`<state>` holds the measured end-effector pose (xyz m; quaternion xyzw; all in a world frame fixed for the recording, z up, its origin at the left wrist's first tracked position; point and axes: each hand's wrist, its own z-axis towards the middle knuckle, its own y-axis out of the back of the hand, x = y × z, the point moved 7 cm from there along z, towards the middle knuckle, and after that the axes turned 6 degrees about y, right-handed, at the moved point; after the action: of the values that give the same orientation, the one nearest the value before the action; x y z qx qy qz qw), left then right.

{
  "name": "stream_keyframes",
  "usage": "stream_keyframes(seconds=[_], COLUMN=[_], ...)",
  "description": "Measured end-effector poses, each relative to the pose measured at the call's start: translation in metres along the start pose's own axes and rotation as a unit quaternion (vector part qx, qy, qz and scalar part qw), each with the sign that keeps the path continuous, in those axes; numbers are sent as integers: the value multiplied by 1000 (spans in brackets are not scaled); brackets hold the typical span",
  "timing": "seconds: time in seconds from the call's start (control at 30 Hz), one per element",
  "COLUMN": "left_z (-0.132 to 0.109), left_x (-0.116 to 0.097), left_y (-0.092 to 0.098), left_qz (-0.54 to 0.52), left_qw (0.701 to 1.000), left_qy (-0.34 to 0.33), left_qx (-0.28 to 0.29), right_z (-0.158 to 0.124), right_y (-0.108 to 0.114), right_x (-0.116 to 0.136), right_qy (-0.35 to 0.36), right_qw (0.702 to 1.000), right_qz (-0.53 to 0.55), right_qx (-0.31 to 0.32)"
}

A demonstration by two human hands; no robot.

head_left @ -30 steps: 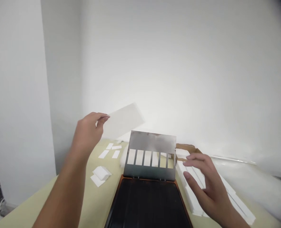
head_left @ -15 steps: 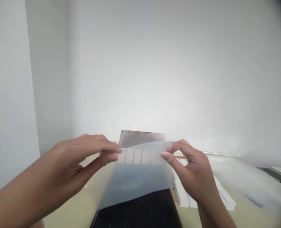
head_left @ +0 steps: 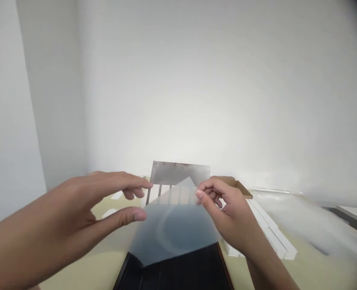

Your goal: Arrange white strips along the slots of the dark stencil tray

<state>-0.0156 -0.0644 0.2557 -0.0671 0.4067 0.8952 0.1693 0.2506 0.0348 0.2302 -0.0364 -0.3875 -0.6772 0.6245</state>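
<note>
Translucent film (head_left: 172, 229) partly hides the slotted metal plate (head_left: 178, 173)

A thin, translucent blue-grey plastic sheet (head_left: 174, 229) looks smooth and matt, faintly frosted, with a soft sheen along its bend. Behind it, a flat rectangular grey metal plate (head_left: 178, 172) has a dull, brushed finish with rust-brown stains along its top edge. The dark rectangular panel (head_left: 178, 272) below looks smooth, with a slight gloss. A brown cardboard flap (head_left: 235, 185) appears plain and matt. The long white strips (head_left: 270, 229) look like matt paper or card. The pale yellow tabletop (head_left: 106, 249) is smooth and matt, and the blurred whitish plastic sheeting (head_left: 311, 225) has a glossy shine.
</note>
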Motion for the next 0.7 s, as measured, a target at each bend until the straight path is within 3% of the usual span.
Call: stream_keyframes(seconds=[0.07, 0.17, 0.23, 0.33, 0.57, 0.7], left_z=[3, 15, 24, 36, 40, 36], left_x=[-19, -51, -65, -68, -64, -69], left_y=[-6, -24, -29, -33, -41, -47], left_qz=[-15, -31, -27, -69, -153, -161], left_qw=[1000, 998, 998, 997, 986, 980], left_qy=[-18, -47, -48, -32, -32, -60], left_qx=[-10, 26, 1, -22, 63, 102], right_z=[-2, -4, -6, -8, -8, -7], right_y=[-8, -14, -15, -11, -13, -11], right_x=[1, 3, 5, 7, 9, 12], right_qy=[-5, -5, -4, -8, -4, 6], right_qw=[1000, 999, 998, 998, 996, 998], right_qz=[26, 38, 44, 61, 66, 52], right_qx=[13, 31, 37, 33, 53, 31])
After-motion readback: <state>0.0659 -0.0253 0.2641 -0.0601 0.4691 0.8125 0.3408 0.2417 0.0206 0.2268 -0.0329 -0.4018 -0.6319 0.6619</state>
